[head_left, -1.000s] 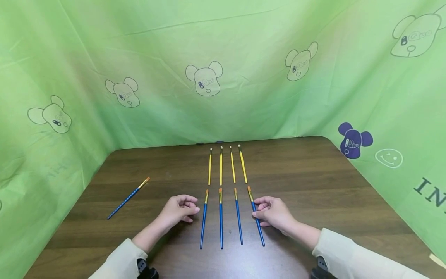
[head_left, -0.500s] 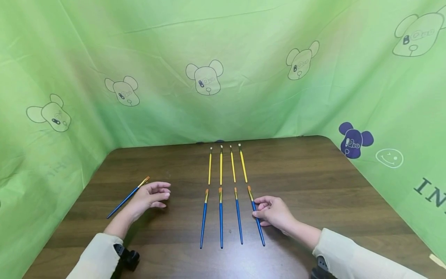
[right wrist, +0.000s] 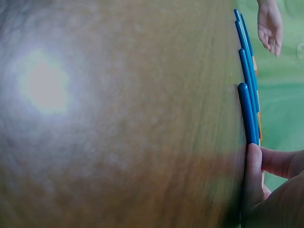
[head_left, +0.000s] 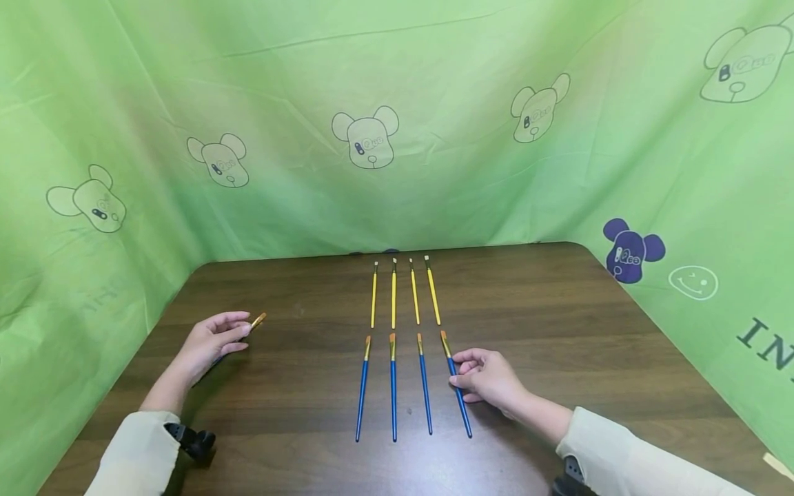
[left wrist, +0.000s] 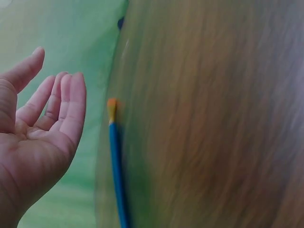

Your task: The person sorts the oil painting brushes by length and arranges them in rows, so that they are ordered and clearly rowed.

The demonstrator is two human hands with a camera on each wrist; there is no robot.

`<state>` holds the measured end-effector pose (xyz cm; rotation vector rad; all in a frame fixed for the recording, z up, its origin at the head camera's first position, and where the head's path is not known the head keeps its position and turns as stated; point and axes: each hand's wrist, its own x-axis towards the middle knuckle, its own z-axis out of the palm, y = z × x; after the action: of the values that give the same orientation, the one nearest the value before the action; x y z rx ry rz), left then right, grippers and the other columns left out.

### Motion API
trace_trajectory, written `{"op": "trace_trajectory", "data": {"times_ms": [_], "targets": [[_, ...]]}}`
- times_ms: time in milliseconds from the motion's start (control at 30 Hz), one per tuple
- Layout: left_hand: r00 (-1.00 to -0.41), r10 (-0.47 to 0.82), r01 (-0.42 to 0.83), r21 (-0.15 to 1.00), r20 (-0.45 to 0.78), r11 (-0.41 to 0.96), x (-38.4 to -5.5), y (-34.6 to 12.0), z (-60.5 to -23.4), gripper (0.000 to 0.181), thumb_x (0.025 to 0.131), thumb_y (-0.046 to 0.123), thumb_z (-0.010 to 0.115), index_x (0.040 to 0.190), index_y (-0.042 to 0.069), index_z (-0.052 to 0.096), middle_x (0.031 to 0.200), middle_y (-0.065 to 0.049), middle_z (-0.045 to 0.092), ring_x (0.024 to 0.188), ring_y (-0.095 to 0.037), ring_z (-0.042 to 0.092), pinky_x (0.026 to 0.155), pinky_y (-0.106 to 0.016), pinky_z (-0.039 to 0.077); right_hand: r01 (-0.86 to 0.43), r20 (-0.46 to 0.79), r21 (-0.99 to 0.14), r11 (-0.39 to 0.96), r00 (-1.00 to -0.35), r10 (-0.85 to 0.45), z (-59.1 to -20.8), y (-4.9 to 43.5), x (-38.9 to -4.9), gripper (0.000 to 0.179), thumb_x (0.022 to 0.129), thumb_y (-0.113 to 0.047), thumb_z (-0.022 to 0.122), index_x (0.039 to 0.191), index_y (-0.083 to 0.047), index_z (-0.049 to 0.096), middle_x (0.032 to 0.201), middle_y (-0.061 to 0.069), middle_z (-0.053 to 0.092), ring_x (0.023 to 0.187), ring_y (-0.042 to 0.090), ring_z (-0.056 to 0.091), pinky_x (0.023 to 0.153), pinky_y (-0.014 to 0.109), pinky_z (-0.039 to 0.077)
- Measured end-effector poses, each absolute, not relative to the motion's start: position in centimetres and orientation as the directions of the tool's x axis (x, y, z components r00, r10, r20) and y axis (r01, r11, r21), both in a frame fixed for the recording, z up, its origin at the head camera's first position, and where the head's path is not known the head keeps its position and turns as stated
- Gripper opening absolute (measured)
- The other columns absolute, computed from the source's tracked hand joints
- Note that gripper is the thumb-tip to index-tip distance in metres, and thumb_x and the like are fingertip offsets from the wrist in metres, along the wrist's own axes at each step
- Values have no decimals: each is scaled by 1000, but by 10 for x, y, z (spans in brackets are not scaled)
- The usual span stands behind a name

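My left hand [head_left: 207, 341] reaches over a lone blue paintbrush [head_left: 258, 321] at the table's left, hiding much of its handle. In the left wrist view the fingers are extended, and the brush lies beside the hand, apart from it. My right hand [head_left: 493, 379] pinches the rightmost blue paintbrush [head_left: 464, 418] of a row between thumb and fingers; in the right wrist view the thumb [right wrist: 254, 166] rests at its handle. That brush lies slightly slanted, orange bristles pointing away. Left of it lie three more blue paintbrushes [head_left: 393, 393], roughly parallel.
Behind the blue row, several yellow paintbrushes [head_left: 393, 300] with pale tips lie side by side near the far edge. The brown wooden table [head_left: 527, 296] is bordered by a green cloth [head_left: 279, 207] with bear prints at the back and sides.
My left hand has moved left from beside the leftmost blue paintbrush of the row to over the lone one. My right hand stays at the same brush.
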<state>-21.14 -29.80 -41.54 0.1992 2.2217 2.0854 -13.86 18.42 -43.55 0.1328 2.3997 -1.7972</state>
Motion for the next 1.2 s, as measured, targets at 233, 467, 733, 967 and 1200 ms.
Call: {"op": "trace_trajectory", "data": {"times_ms": [233,467,733,967,1200], "targets": [[-989,134,74,989,57,127,-216,-320,-411,21,93,6,66,107,21,67,98,3,67,94,-10,65,80,-28,55,153,-163,-948,279,-986,-15,-436,184,-139,39,76,8,75,112,10,60,85,10,56,67,18,60,57,37,58],[-991,123,106,900,59,424,-221,-328,-415,54,92,17,69,131,-13,49,118,-22,61,90,1,60,79,-24,54,148,-159,-950,275,-987,-17,-436,184,-139,39,76,9,75,112,10,60,85,10,56,67,18,60,57,37,58],[-992,114,102,827,46,553,-223,-336,-426,53,87,18,75,128,-10,55,123,-27,58,90,-2,57,74,-22,52,148,-159,-950,275,-987,-19,-435,184,-138,38,76,9,75,111,10,60,85,10,56,68,18,60,57,37,58],[-992,124,88,811,19,578,-225,-337,-430,50,85,14,76,125,-9,58,118,-26,62,88,-7,60,69,-28,53,149,-160,-951,270,-987,-21,-435,184,-138,38,76,8,75,110,10,60,85,10,56,67,17,60,56,37,58],[-984,176,120,801,19,586,-227,-332,-434,48,83,10,77,123,-11,59,116,-25,63,90,-14,60,71,-23,51,153,-164,-950,272,-986,-17,-435,184,-138,38,75,9,75,110,10,60,85,10,56,67,17,60,56,36,58]]}}
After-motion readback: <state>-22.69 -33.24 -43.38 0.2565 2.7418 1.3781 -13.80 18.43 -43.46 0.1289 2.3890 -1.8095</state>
